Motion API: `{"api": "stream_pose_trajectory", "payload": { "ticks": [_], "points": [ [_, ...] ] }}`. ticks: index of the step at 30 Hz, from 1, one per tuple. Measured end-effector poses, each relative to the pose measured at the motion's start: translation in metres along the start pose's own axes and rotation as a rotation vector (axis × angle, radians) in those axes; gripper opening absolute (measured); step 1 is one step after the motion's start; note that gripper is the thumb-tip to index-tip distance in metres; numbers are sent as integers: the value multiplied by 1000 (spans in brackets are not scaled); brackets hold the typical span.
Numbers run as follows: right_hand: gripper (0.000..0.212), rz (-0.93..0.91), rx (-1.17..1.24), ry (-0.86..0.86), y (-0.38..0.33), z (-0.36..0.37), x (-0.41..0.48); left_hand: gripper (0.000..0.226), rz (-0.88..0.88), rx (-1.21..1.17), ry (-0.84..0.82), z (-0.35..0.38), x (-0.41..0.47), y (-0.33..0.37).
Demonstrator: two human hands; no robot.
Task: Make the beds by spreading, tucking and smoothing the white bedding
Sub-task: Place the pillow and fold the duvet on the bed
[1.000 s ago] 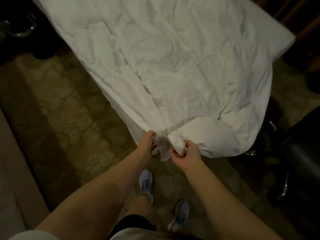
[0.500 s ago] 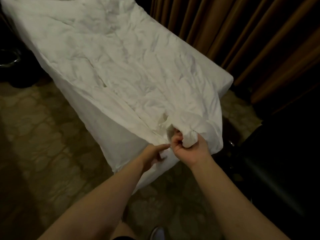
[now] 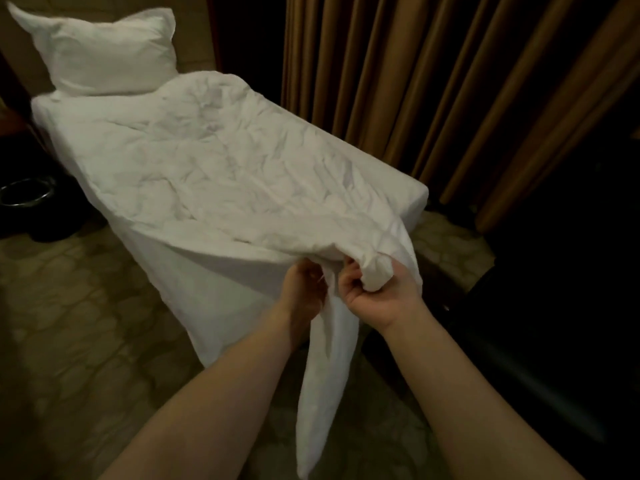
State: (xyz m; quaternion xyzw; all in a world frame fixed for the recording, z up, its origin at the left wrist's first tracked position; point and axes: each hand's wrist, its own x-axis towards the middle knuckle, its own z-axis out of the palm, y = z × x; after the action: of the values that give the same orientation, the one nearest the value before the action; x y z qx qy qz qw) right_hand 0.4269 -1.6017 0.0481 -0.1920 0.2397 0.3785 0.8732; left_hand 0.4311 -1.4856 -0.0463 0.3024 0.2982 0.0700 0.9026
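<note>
Two-handed, now holds the white duvet point(image 3: 225, 174) corner higher than a second ago, bunched and fisted in the right hand point(image 3: 381, 296), tail gripped by the left hand point(image 3: 304, 289) just beside, rest lying beyond, seemingly ready for spreading.

I see the duvet point(image 3: 225, 174) as white matt cloth, creased and rumpled all over. The pillow point(image 3: 104, 53) has the same soft white cloth, a little smoother. The curtain point(image 3: 398, 81) is brown fabric with a faint sheen. The bin point(image 3: 38, 223) is dark with a shiny metal rim. The floor point(image 3: 69, 323) looks matt and patterned.
</note>
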Motion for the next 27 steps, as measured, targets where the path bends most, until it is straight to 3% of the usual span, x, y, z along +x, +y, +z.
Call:
{"api": "stream_pose_trajectory", "payload": {
  "ticks": [4, 7, 12, 15, 21, 27],
  "points": [
    [18, 17, 47, 117, 4, -31, -7, 24, -159, 231, 18, -18, 14, -34],
    [18, 8, 44, 134, 4, -38, -7, 16, -262, 197, 97, -27, 10, -57],
    [16, -71, -11, 196, -5, -43, -2, 15, -279, 54, 148, -32, -9, -51],
    [16, -104, -101, 284, -4, -66, -8, 31, -237, -11, 84, -40, -38, -37],
    [11, -11, -178, 366, 52, -132, -13, 25, -152, -87, 41, -44, -74, -30],
    [21, 106, -465, 405, 72, -125, -13, 20, -93, -173, 53, -37, -85, -14]
  ]
}}
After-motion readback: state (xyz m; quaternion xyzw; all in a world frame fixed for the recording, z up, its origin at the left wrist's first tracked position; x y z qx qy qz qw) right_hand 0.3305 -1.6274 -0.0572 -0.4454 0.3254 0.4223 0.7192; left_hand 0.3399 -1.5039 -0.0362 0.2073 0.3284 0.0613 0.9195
